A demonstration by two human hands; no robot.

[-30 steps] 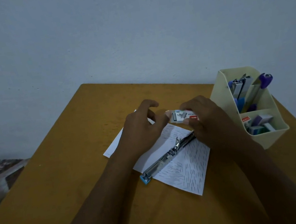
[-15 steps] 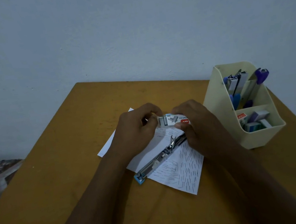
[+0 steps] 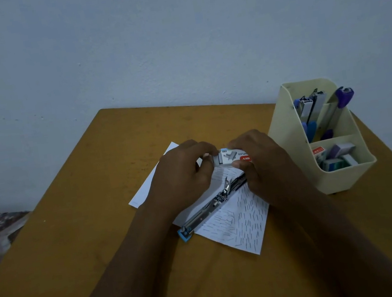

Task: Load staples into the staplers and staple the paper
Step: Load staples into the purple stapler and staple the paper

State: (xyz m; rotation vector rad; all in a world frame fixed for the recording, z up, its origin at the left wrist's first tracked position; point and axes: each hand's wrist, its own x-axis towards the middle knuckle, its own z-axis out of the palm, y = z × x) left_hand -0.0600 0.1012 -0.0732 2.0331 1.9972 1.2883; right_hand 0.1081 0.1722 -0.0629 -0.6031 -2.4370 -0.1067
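Both hands are up and meeting over the sheet. The left hand (image 3: 183,173) pinches the near end of a small staple box (image 3: 231,157) with curled fingertips, while the right hand (image 3: 267,165) clamps the other end, thumb under and fingers over the top. The box is white and grey with a staple drawing on its face and a red patch by the right thumb. Letters reading "APLES" run upside down across it; the white lettering on the red is too small to read.

Just below the hands lies the stapler (image 3: 211,205), hinged wide open, its silver channel bare and a light blue tip pointing toward the left forearm. It rests diagonally on the paper (image 3: 240,223), white sheets covered in short dark strokes, one corner poking out beyond the left knuckles.

Out past the right hand, close but not touching, stands a cream organizer (image 3: 288,138) at the table's (image 3: 76,244) right edge. A blue stapler (image 3: 305,110) and a purple stapler (image 3: 343,98) stand in its back section, with small boxes (image 3: 337,155) in front, one red-labelled. Bare wood opens wide beyond the left hand, and the far edge meets a pale wall (image 3: 172,36).
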